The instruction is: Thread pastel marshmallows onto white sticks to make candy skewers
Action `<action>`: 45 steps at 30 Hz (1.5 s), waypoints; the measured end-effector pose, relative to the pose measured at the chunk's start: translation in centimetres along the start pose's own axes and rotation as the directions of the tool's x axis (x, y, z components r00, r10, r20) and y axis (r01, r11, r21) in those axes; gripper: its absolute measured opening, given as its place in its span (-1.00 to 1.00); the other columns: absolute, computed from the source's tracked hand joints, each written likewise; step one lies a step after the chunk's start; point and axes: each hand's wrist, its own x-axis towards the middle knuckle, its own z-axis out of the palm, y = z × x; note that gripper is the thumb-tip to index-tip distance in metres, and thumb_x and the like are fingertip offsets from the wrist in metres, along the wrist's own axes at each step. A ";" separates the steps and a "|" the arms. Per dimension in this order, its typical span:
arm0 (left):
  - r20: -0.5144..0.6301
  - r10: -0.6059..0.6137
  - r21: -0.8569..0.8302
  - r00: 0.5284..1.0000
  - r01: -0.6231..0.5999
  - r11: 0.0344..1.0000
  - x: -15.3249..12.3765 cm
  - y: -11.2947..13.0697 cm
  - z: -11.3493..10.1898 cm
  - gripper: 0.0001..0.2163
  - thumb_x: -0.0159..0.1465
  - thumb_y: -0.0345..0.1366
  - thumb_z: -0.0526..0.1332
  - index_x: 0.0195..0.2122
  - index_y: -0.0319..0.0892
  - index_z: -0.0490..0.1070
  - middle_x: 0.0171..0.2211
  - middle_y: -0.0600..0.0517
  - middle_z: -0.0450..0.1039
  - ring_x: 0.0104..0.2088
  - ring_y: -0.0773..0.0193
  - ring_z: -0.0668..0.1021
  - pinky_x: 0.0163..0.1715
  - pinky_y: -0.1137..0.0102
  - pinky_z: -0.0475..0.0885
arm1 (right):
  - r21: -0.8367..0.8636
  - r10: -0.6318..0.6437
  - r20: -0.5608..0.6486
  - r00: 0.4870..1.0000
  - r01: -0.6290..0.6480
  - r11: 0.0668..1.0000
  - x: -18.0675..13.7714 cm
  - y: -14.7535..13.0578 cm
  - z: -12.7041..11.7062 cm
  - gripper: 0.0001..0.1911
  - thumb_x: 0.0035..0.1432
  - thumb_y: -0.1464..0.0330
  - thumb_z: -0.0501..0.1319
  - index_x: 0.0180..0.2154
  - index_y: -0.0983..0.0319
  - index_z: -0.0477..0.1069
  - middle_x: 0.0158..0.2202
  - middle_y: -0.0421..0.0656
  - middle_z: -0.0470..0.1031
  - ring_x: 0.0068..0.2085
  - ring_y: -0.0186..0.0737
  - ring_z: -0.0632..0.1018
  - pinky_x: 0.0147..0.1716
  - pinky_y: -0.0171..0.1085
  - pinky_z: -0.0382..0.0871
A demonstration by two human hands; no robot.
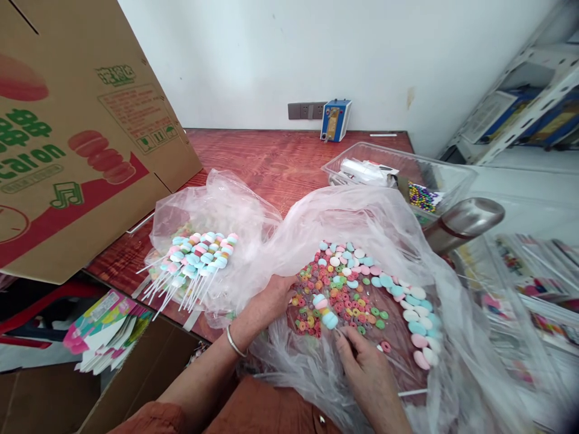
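Observation:
My right hand (364,364) is closed on the thin white stick of a candy skewer (324,310), which carries stacked pink, white and blue discs. My left hand (271,301) reaches into the big clear plastic bag (407,229), its fingers partly behind the film beside the skewer's top. The bag holds several small coloured candy rings (348,295) and pastel candy discs (416,310). To the left lies a pile of finished candy skewers (194,259) on another clear bag (217,205).
A large printed cardboard box (76,138) leans at the left. A clear plastic tray (407,172) with packets and beads stands at the back right, with a steel flask (461,223) beside it. A small blue device (335,119) stands by the wall. Printed packets (106,328) lie below the table.

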 end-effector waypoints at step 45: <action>0.214 -0.221 -0.970 0.952 0.180 -0.162 -0.6 5.0 3.7 -0.65 0.07 -0.22 0.45 -0.15 -0.21 0.45 -0.23 -0.01 0.54 -0.24 0.27 0.59 -0.17 0.37 0.50 | -0.176 -0.120 -0.131 0.984 0.096 0.980 -2.1 -0.8 0.3 -0.59 0.37 0.28 -0.11 -0.38 0.19 0.44 -0.40 -0.12 0.57 -0.39 -0.18 0.58 -0.40 -0.31 0.37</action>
